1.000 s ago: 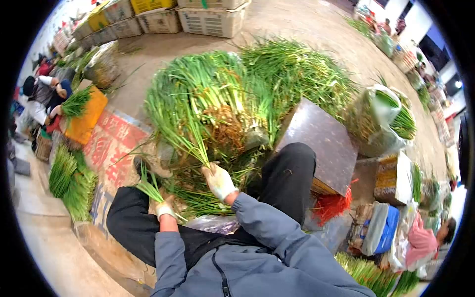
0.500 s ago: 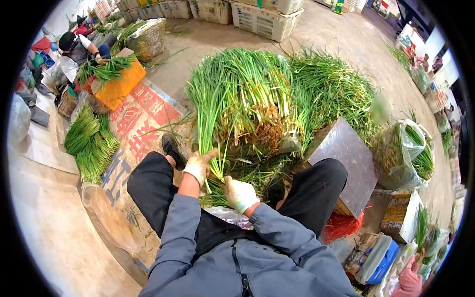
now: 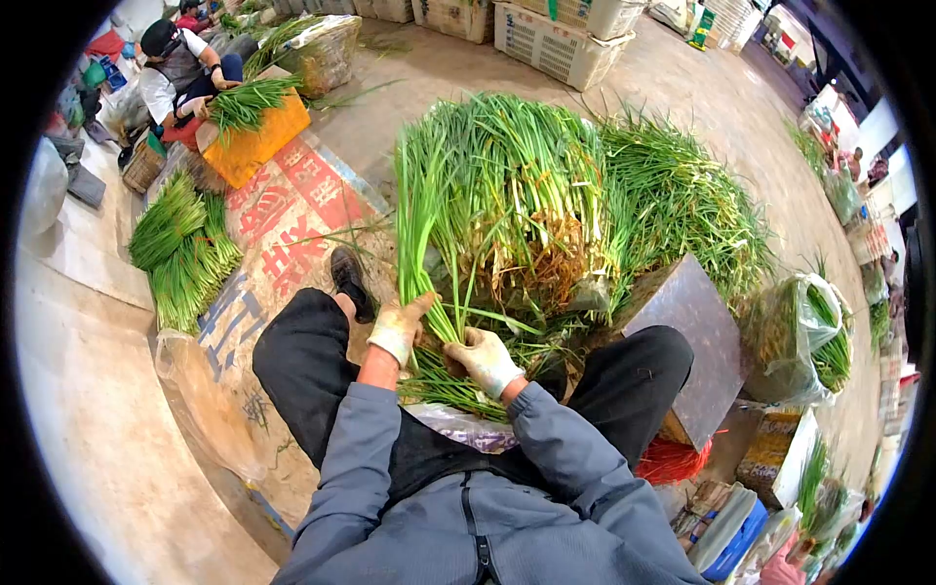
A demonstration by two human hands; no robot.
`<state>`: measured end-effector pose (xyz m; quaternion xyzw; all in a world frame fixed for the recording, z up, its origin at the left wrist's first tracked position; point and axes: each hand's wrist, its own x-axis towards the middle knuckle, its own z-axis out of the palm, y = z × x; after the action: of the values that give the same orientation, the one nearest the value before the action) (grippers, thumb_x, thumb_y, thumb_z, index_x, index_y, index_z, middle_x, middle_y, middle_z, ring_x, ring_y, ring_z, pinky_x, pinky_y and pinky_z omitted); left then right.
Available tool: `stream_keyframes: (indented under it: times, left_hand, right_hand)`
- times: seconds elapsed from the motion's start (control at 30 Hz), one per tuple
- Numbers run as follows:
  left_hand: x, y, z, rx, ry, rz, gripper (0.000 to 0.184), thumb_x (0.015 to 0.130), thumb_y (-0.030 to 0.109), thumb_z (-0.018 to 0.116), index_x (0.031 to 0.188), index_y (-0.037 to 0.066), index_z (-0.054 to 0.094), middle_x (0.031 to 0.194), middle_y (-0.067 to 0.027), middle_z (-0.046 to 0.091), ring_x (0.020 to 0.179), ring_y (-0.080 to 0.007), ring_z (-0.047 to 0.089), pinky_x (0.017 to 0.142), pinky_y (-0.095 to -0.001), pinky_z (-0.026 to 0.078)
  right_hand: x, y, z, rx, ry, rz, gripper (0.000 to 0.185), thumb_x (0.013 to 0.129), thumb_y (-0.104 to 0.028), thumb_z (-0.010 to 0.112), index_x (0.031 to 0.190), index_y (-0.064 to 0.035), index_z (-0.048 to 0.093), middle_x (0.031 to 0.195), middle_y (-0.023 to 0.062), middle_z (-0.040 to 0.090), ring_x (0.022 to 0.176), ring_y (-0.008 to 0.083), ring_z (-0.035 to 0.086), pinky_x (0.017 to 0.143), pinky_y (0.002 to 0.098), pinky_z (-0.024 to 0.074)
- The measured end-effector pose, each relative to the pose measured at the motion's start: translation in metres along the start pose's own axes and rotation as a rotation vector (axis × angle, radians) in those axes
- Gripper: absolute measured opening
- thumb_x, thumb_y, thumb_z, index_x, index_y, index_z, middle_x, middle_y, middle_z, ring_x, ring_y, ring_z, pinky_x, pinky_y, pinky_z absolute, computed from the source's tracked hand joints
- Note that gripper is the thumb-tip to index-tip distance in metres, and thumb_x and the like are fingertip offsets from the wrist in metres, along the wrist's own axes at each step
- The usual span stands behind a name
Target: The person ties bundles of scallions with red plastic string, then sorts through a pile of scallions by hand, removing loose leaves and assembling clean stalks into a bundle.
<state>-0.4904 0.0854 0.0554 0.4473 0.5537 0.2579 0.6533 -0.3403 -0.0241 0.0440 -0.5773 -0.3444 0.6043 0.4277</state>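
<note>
My left hand (image 3: 401, 328), in a pale work glove, is closed round a small bunch of garlic chives (image 3: 417, 234) with long green leaves pointing away from me. My right hand (image 3: 485, 361), gloved too, pinches at the lower stalks of the same bunch, beside the left. Just beyond lies a large heap of garlic chives (image 3: 507, 146), its pale stalk ends and dry brown leaves (image 3: 541, 255) facing me. Loose leaves and trimmings (image 3: 444, 380) lie beneath my hands, between my knees. The right fingertips are partly hidden by the stalks.
A second green heap (image 3: 682, 185) lies to the right, behind a dark-topped box (image 3: 682, 327). Red ties (image 3: 675, 461) lie below it. Tidy bundles (image 3: 185, 249) rest at the left. A co-worker (image 3: 180, 73) handles greens at an orange board (image 3: 249, 146). White crates (image 3: 561, 44) stand at the back.
The view has shifted slightly, so the heaps sit farther right. My right hand has turned and its fingers have moved a little up the stalks; my left keeps its hold.
</note>
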Motion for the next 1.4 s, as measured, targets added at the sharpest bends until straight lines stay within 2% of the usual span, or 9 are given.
stream_keyframes:
  times: [0.23, 0.3, 0.5, 0.57, 0.63, 0.93, 1.1, 1.17, 1.4]
  left_hand:
    - [0.024, 0.013, -0.032, -0.271, 0.339, 0.151, 0.021, 0.091, 0.028, 0.073, 0.092, 0.007, 0.071, 0.057, 0.0022, 0.052, 0.037, -0.0084, 0.036, 0.036, -0.0273, 0.025]
    - [0.029, 0.016, -0.047, -0.449, 0.264, 0.136, 0.022, 0.09, 0.028, 0.074, 0.088, 0.008, 0.067, 0.056, 0.0026, 0.049, 0.038, -0.0088, 0.034, 0.037, -0.0278, 0.023]
    - [0.021, 0.001, -0.045, -0.477, 0.239, 0.107, 0.016, 0.091, 0.022, 0.073, 0.089, 0.008, 0.066, 0.057, 0.0026, 0.044, 0.038, -0.0104, 0.032, 0.038, -0.0317, 0.024]
    - [0.017, 0.005, -0.044, -0.422, 0.168, 0.023, 0.018, 0.091, 0.023, 0.074, 0.088, 0.009, 0.064, 0.055, 0.0024, 0.043, 0.039, -0.0106, 0.033, 0.038, -0.0322, 0.025]
    - [0.008, 0.009, -0.037, -0.378, 0.124, 0.044, 0.017, 0.091, 0.023, 0.074, 0.09, 0.01, 0.063, 0.054, 0.0022, 0.042, 0.039, -0.011, 0.033, 0.039, -0.0326, 0.025]
    - [0.011, 0.008, -0.041, -0.423, 0.19, 0.083, 0.017, 0.095, 0.024, 0.069, 0.097, 0.009, 0.061, 0.087, -0.0147, 0.074, 0.036, -0.0108, 0.038, 0.036, -0.0304, 0.027]
    - [0.021, 0.024, -0.046, -0.433, 0.292, 0.104, 0.015, 0.096, 0.022, 0.066, 0.093, 0.009, 0.06, 0.06, -0.0025, 0.054, 0.036, -0.0105, 0.037, 0.035, -0.0283, 0.025]
    - [0.018, 0.013, -0.042, -0.291, 0.335, 0.13, 0.015, 0.096, 0.022, 0.066, 0.095, 0.008, 0.061, 0.062, -0.0047, 0.06, 0.036, -0.0112, 0.039, 0.034, -0.0282, 0.025]
    - [0.009, 0.0, -0.029, -0.265, 0.151, 0.128, 0.038, 0.09, 0.031, 0.074, 0.113, 0.004, 0.061, 0.083, -0.0099, 0.072, 0.038, -0.0091, 0.043, 0.035, -0.028, 0.032]
  right_hand:
    - [-0.018, 0.063, -0.036, -0.438, -0.136, 0.201, 0.02, 0.087, -0.018, 0.066, 0.088, 0.0017, 0.068, 0.08, 0.0132, 0.071, 0.069, 0.022, 0.069, 0.065, 0.0335, 0.0543]
    - [-0.015, 0.098, -0.048, -1.259, -0.317, 0.226, 0.022, 0.087, -0.021, 0.064, 0.094, -0.0012, 0.07, 0.09, 0.0177, 0.072, 0.085, 0.0324, 0.07, 0.078, 0.0388, 0.0554]
    - [-0.005, 0.005, -0.034, -0.517, 0.287, -0.279, 0.026, 0.091, -0.028, 0.065, 0.102, -0.0052, 0.069, 0.101, 0.0186, 0.07, 0.094, 0.0351, 0.067, 0.081, 0.042, 0.0522]
    - [-0.004, -0.037, -0.022, -0.386, 0.231, -0.345, 0.033, 0.09, -0.021, 0.07, 0.114, 0.0002, 0.064, 0.102, 0.0133, 0.07, 0.091, 0.0196, 0.067, 0.082, 0.0308, 0.0521]
    - [0.011, -0.038, -0.004, -0.514, 0.213, -0.514, 0.044, 0.089, -0.022, 0.072, 0.125, -0.0007, 0.059, 0.112, 0.0158, 0.069, 0.103, 0.0243, 0.067, 0.09, 0.0336, 0.0517]
    - [0.002, 0.002, -0.001, -0.778, -0.177, -0.362, 0.023, 0.093, -0.027, 0.061, 0.1, -0.0064, 0.068, 0.09, 0.0183, 0.068, 0.085, 0.0379, 0.066, 0.074, 0.0433, 0.0525]
    - [0.012, 0.076, -0.044, -1.448, -0.39, 0.191, 0.043, 0.086, -0.032, 0.07, 0.119, -0.0052, 0.065, 0.111, 0.0191, 0.069, 0.105, 0.0346, 0.067, 0.089, 0.0421, 0.0524]
    - [0.009, 0.028, -0.03, -0.874, 0.039, -0.065, 0.043, 0.086, -0.032, 0.072, 0.116, -0.0037, 0.065, 0.105, 0.0189, 0.071, 0.099, 0.0338, 0.068, 0.086, 0.04, 0.0531]
    - [0.04, -0.024, 0.022, -0.435, 0.013, -0.347, 0.03, 0.087, -0.02, 0.071, 0.108, 0.0012, 0.067, 0.093, 0.014, 0.071, 0.082, 0.0223, 0.067, 0.078, 0.0323, 0.0521]
